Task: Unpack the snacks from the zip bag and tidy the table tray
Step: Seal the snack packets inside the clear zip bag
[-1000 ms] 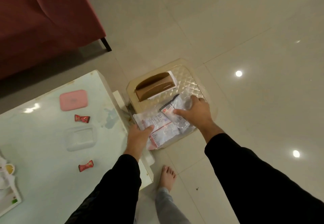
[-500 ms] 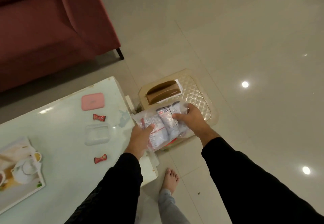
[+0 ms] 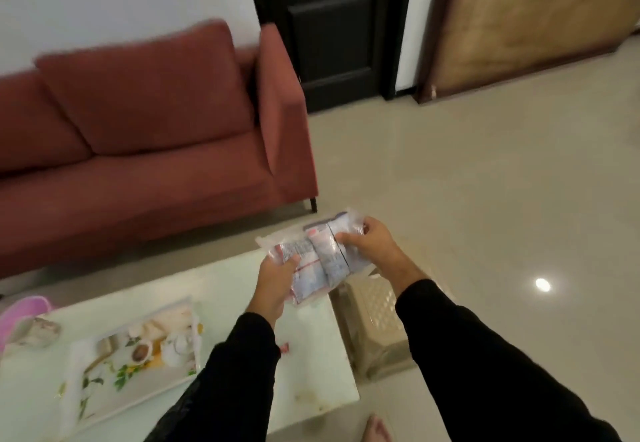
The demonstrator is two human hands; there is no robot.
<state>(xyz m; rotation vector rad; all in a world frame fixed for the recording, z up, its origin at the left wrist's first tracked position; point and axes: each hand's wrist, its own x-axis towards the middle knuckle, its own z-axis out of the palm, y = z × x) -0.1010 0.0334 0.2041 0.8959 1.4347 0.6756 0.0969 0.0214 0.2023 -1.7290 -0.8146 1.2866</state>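
Observation:
A clear zip bag [image 3: 317, 254] full of red, white and blue snack packets hangs in the air above the table's right end. My left hand [image 3: 277, 280] grips its lower left corner. My right hand [image 3: 372, 244] pinches its upper right side. On the pale table [image 3: 225, 289] lies a white tray [image 3: 135, 355] printed with a teapot and flowers. One red wrapped candy [image 3: 284, 348] peeks out beside my left sleeve. My arms hide the rest of the table's front.
A beige plastic stool [image 3: 377, 320] stands on the floor right of the table. A red sofa [image 3: 149, 151] runs behind the table. A pink object [image 3: 20, 310] sits at the table's left end. My bare foot [image 3: 375, 427] is at the bottom edge.
Both hands have lifted the zip bag off the stool and carried it up and left toward the table. The view has tilted up, so the sofa and door now show.

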